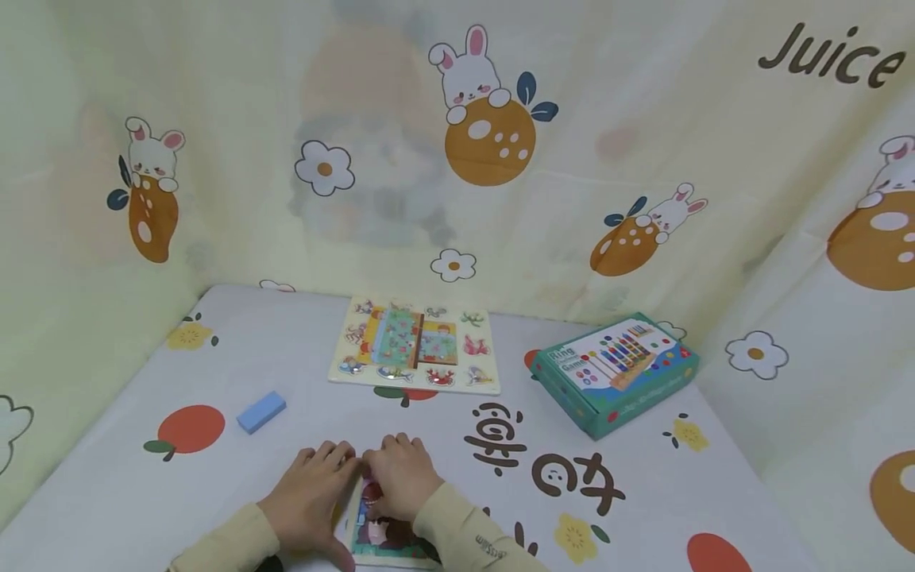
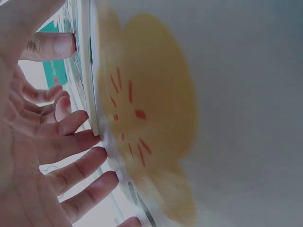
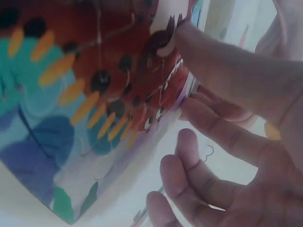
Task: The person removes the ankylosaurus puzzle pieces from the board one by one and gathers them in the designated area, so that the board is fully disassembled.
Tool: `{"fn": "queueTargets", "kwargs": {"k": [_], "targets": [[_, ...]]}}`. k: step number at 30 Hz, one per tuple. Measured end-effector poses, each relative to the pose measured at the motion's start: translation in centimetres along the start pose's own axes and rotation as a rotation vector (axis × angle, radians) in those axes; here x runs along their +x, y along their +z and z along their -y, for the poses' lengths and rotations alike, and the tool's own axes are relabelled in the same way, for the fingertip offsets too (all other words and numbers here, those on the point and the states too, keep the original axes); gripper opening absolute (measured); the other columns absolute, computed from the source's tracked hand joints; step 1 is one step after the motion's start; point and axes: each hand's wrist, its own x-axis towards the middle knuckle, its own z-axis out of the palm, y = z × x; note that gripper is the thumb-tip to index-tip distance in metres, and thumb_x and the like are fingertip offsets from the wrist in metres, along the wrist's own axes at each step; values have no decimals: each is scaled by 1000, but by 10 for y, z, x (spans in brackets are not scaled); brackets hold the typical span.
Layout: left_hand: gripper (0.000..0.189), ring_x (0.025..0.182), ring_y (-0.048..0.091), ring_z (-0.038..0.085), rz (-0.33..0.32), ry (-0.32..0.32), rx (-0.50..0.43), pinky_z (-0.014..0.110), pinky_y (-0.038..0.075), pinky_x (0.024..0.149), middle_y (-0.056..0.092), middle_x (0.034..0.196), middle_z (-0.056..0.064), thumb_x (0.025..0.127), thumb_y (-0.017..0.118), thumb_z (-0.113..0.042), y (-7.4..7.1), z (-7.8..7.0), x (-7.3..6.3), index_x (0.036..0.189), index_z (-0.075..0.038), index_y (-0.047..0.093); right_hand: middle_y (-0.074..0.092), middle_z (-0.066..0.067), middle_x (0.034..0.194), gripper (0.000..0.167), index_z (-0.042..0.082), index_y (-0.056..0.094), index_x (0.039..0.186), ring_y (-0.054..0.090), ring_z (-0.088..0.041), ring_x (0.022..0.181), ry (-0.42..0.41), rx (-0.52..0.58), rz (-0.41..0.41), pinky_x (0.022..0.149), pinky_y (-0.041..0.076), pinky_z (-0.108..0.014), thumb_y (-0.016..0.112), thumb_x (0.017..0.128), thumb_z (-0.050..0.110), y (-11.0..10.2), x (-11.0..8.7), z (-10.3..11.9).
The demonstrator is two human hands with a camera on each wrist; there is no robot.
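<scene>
A small jigsaw puzzle (image 1: 389, 540) with a red-brown dinosaur picture lies at the front of the table, partly covered by both hands. In the right wrist view, seams between pieces cross the dinosaur (image 3: 118, 56). My left hand (image 1: 310, 500) rests along the puzzle's left side, fingers loosely bent and apart. Its thumb (image 2: 59, 46) touches the board's pale edge (image 2: 87, 71), and its fingertips reach the corner. My right hand (image 1: 403, 477) grips the puzzle's far edge, thumb (image 3: 199, 42) on the picture by the dinosaur's mouth and index finger (image 3: 218, 125) at the rim.
A blue block (image 1: 261, 411) lies left of the hands. Farther back is a cream puzzle board (image 1: 486, 381) with sea-animal pictures. At the right stands a green game box (image 1: 611, 373). Printed curtains (image 1: 372, 262) rise behind the patterned tablecloth (image 1: 286, 342).
</scene>
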Motion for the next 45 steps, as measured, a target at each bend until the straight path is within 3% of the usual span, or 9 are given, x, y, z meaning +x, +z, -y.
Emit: {"fn": "queueTargets", "kwargs": {"k": [5,10,15,20,26,31,37,41,45], "targets": [[126,115,43,29,59,-28,-18,60,36,96,49,127,10,40,68,-87,1,-2,-1,133,-4,51,53,5,84,43,21,64,96,45,-13,80,-15,67,33,76,42,-31,86,67,42,3,-2,-7],[123,115,42,29,51,-17,-6,59,36,96,49,127,9,42,68,-87,-1,-1,-1,133,-6,52,50,7,80,44,20,60,93,44,-11,75,-49,52,-47,69,39,-28,87,65,41,4,-7,-7],[124,111,43,26,20,-2,-8,58,38,94,49,123,7,40,66,-89,1,1,-1,133,-7,52,56,6,80,45,19,65,101,47,-8,71,-104,26,-118,67,41,-25,87,66,37,5,-10,-7],[123,108,43,24,14,2,-6,57,39,92,49,119,2,39,65,-89,2,0,2,134,-12,52,61,4,79,39,17,70,103,50,-8,67,-143,-69,-182,64,43,-23,85,69,30,3,-13,-9],[120,109,42,25,29,1,1,58,38,92,48,119,3,41,66,-89,1,-1,1,132,-12,53,62,5,79,41,27,71,111,52,-8,66,-177,-172,-197,65,45,-24,82,72,33,1,-14,-8],[117,109,42,25,27,-10,1,58,39,92,48,117,1,42,66,-88,3,-1,0,130,-13,54,62,6,77,36,27,73,104,53,-8,66,-222,-233,-216,66,47,-24,82,70,36,-1,-13,-11],[118,108,44,24,21,-10,-21,57,38,94,48,118,1,41,63,-91,4,-4,0,131,-16,53,58,8,77,34,19,73,101,44,-3,61,-208,-57,-242,54,36,-18,81,69,30,-17,-24,-58],[120,107,42,23,25,-13,-31,56,38,94,47,118,0,40,59,-94,2,-4,-1,131,-15,53,59,6,79,31,16,73,97,46,-5,64,-113,11,-212,56,38,-21,83,68,22,-23,-30,-103],[120,106,43,23,42,-8,-29,57,39,93,48,118,1,43,58,-94,2,-3,-1,131,-13,54,57,8,76,23,16,75,93,46,-6,68,-69,28,-143,60,40,-22,82,72,21,-17,-32,-131]]}}
